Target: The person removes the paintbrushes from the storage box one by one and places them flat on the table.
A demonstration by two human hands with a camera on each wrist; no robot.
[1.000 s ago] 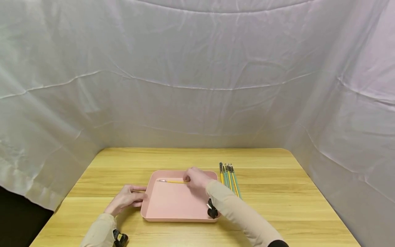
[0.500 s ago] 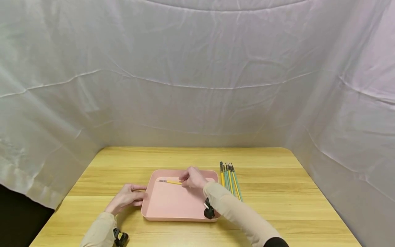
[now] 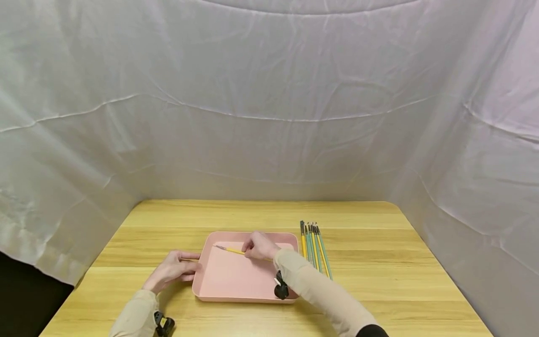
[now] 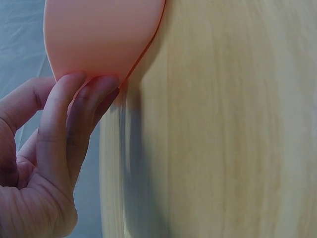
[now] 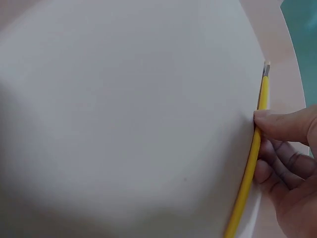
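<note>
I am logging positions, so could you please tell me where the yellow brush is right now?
In the head view the yellow brush is inside the pink tray, near its far edge, pinched by the right hand, with its tip pointing left.

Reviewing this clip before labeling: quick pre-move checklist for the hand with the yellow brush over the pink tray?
1. Right hand pinches yellow brush: ok.
2. Brush lies over pink tray, inside its rim: ok.
3. Left hand fingers touch tray's left edge: ok.
4. Brush resting on tray floor or just above it: cannot tell.
5. Remaining brushes lie together on the table right of the tray, apart from it: ok.
</note>
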